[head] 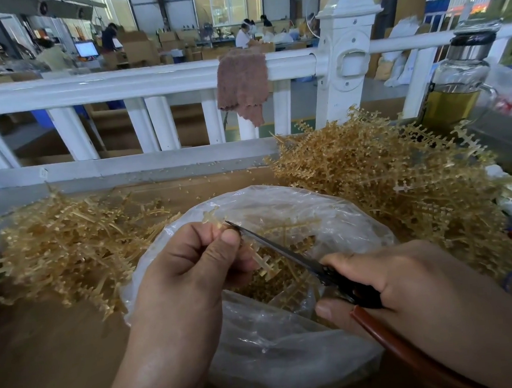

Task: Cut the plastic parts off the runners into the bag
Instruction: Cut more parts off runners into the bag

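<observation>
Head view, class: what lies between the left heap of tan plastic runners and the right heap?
The head view shows the open clear plastic bag there, with the left hand and right hand working above it.

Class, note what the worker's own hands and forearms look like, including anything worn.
The left hand and right hand wear no gloves, and no ring shows on the visible fingers. The left forearm and right forearm are uncovered to the frame's edge: no sleeve, watch or band. The nails in view are short.
</observation>
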A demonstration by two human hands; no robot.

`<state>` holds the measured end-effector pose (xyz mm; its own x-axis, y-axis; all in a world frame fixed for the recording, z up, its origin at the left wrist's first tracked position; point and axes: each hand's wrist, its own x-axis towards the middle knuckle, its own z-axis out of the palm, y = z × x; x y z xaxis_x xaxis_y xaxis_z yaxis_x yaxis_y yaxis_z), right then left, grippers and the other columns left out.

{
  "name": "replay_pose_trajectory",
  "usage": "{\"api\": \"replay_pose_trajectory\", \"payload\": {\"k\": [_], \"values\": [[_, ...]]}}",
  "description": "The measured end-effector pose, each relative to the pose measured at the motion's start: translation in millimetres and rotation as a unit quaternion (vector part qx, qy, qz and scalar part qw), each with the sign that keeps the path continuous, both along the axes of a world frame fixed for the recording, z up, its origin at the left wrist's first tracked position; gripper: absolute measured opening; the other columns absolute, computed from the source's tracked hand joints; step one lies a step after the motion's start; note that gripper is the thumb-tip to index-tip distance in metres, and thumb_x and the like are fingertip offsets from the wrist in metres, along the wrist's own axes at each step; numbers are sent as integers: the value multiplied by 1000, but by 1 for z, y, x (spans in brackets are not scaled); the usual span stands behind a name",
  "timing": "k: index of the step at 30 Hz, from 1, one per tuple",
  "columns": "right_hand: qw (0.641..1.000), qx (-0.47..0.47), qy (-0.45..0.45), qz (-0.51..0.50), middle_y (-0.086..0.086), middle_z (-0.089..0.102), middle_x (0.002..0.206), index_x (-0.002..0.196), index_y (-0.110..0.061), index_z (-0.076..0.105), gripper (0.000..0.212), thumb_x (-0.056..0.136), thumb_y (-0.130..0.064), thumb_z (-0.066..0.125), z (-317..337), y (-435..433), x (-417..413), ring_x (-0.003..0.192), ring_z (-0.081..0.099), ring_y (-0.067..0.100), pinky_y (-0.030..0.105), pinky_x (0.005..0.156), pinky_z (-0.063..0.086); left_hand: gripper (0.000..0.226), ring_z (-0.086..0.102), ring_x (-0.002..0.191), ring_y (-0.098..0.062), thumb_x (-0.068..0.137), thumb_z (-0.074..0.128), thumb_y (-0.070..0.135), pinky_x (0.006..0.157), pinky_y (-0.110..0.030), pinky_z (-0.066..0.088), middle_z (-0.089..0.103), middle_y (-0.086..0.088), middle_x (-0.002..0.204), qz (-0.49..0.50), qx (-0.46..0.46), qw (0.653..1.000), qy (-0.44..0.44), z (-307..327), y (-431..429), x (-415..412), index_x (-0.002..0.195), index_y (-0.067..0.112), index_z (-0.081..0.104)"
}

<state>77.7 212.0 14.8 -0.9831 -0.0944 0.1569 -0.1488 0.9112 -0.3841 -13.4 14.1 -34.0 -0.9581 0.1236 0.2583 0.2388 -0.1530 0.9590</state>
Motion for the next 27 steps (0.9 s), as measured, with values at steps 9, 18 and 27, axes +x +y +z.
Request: {"api": "replay_pose_trajectory", "payload": {"k": [9,18,27], "values": [[996,-40,-82,22,-11,66,75,101,-29,65,62,74,-80,43,-2,2,-4,67,60,-1,17,58,46,26,72,66,-22,92,65,16,56,-23,53,73,-12,72,-34,-15,997,-61,0,-2,-4,68,24,71],[986,-91,-134,38,-14,67,80,106,-42,63,61,70,-86,44,0,9,-7,64,62,1,16,54,44,25,71,63,-25,89,63,26,51,-24,53,72,-17,72,-44,20,996,-72,6,-3,-4,64,24,69],[991,-79,-108,33,-16,66,81,110,-43,58,71,66,-95,35,-7,11,-9,66,62,1,18,57,45,22,72,72,-25,71,83,35,67,-37,60,73,-8,76,-2,-20,998,-57,8,-9,-5,67,18,71]]}}
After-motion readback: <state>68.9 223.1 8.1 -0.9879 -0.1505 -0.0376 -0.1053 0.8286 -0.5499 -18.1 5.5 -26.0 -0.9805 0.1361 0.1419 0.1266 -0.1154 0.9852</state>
